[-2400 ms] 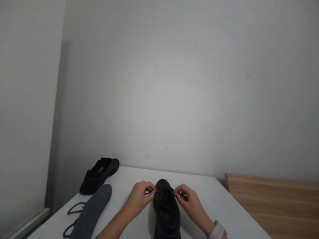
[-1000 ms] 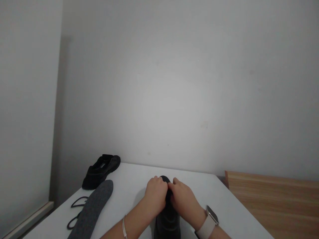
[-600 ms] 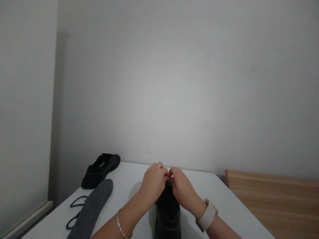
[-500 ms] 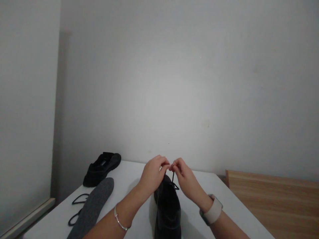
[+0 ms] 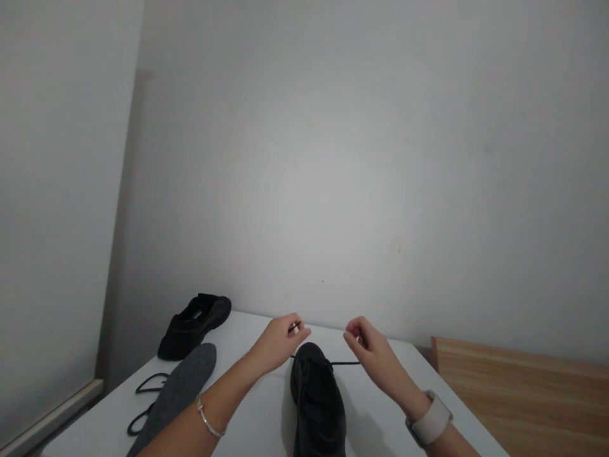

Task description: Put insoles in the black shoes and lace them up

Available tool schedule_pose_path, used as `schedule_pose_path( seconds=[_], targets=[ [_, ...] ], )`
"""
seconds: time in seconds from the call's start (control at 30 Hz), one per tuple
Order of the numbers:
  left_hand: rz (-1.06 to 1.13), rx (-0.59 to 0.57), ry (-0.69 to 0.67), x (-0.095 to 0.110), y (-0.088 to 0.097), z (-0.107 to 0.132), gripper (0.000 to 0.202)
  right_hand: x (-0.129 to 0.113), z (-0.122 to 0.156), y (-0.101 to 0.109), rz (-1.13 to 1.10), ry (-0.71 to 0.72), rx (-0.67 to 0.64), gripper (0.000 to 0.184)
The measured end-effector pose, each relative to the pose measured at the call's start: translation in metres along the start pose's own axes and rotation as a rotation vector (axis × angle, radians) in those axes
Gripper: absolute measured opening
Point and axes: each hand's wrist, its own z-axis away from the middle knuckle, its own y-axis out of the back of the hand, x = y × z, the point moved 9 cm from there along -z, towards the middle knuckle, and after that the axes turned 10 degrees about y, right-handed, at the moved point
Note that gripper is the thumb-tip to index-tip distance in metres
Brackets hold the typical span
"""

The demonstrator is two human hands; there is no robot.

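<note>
A black leather shoe (image 5: 318,406) stands on the white table (image 5: 257,406), its toe pointing away from me. A thin black lace (image 5: 343,364) runs across its front. My left hand (image 5: 278,341) pinches one lace end just left of the toe. My right hand (image 5: 372,351) pinches the other end to the right. Both hands hover a little above the shoe and pull the lace outward. A bracelet is on my left wrist, a pale watch on my right.
A second black shoe (image 5: 194,324) lies at the table's far left corner by the wall. A grey insole (image 5: 177,393) and a loose black lace (image 5: 145,401) lie at the left. A wooden surface (image 5: 523,393) adjoins the table on the right.
My hands met over the shoe's toe, lifted together with the lace, then drew apart sideways; the lace now stretches between them.
</note>
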Motion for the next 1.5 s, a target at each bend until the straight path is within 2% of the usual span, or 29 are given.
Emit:
schedule_pose_path(
  seconds=[0.1,0.2,0.3,0.4,0.53,0.6,0.8,0.93,1.07,1.13,1.2,1.27,1.33,1.4,1.5],
  targets=[
    [-0.171,-0.231,0.028,-0.007,-0.025,0.012,0.032,0.001,0.017,-0.025,0.141,-0.031,-0.283,0.020],
    [-0.166,-0.315,0.039,-0.010,-0.036,0.019,0.028,0.000,0.027,-0.041,0.184,-0.029,-0.384,0.020],
    [-0.084,-0.303,0.067,-0.015,-0.039,0.019,0.023,0.003,0.027,-0.044,0.163,-0.026,-0.310,0.021],
    [0.053,-0.319,0.126,-0.026,-0.044,0.020,0.026,0.004,0.024,-0.043,0.055,-0.031,-0.221,0.022],
    [0.307,-0.451,0.256,-0.037,-0.059,0.025,0.036,0.009,0.031,-0.059,-0.229,-0.221,-0.354,0.024],
    [0.379,-0.469,0.281,-0.035,-0.061,0.027,0.038,0.009,0.036,-0.063,-0.342,-0.303,-0.401,0.021],
    [0.500,-0.540,0.352,-0.027,-0.065,0.032,0.042,0.007,0.043,-0.064,-0.503,-0.366,-0.464,0.013],
    [0.575,-0.586,0.363,-0.026,-0.066,0.033,0.041,0.011,0.044,-0.062,-0.558,-0.405,-0.457,0.010],
    [0.545,-0.595,0.326,-0.027,-0.062,0.034,0.040,0.008,0.043,-0.064,-0.519,-0.381,-0.455,0.013],
    [0.485,-0.580,0.272,-0.025,-0.057,0.034,0.037,0.000,0.040,-0.064,-0.479,-0.321,-0.458,0.012],
    [0.387,-0.498,0.181,-0.019,-0.045,0.031,0.033,-0.009,0.036,-0.060,-0.422,-0.253,-0.438,0.011],
    [0.289,-0.368,0.114,-0.014,-0.031,0.028,0.031,-0.014,0.031,-0.051,-0.316,-0.210,-0.377,0.014],
    [0.276,-0.316,0.115,-0.010,-0.025,0.029,0.033,-0.016,0.026,-0.041,-0.216,-0.185,-0.324,0.020],
    [0.370,-0.377,0.153,-0.005,-0.030,0.032,0.035,-0.021,0.022,-0.037,-0.204,-0.149,-0.314,0.024],
    [0.560,-0.461,0.170,0.007,-0.039,0.036,0.036,-0.033,0.019,-0.038,-0.301,-0.098,-0.335,0.028]
  ],
)
